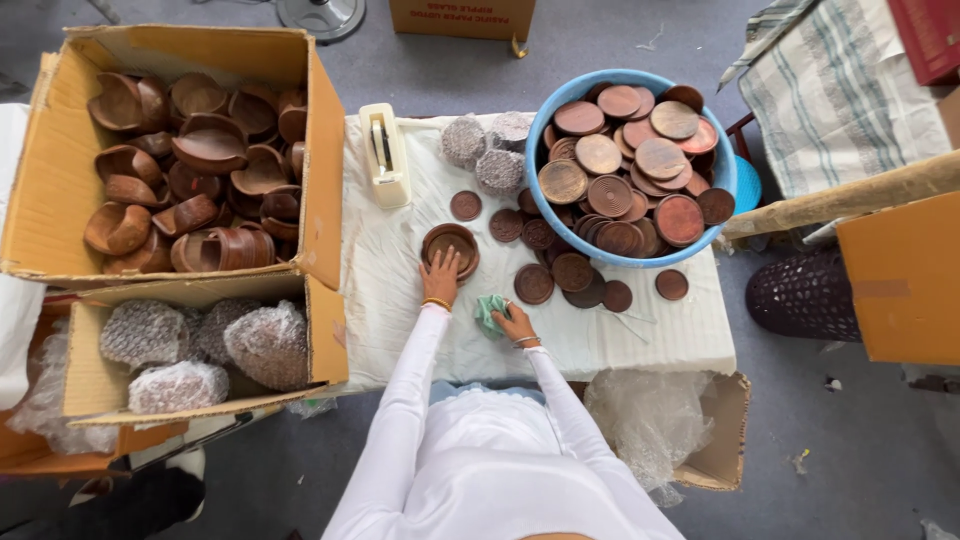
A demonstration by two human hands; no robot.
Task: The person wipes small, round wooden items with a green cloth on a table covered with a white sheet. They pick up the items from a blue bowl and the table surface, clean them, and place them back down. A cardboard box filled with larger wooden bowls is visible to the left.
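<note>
We wipe wooden lids at the cloth-covered table [600, 350].
Our right hand [515, 324] has its fingers clamped on a green cloth [489, 311]; our left hand [440, 278] rests, fingers spread, on the round wooden lid [450, 245], with the blue basin [726, 170] of lids beyond.

Wooden dish [450, 248]: dark, smooth, slight sheen | cloth [489, 312]: soft green fabric | basin [727, 170]: glossy blue plastic | bench [400, 290]: creased white cloth cover | boxes [325, 200]: matt brown cardboard
</note>
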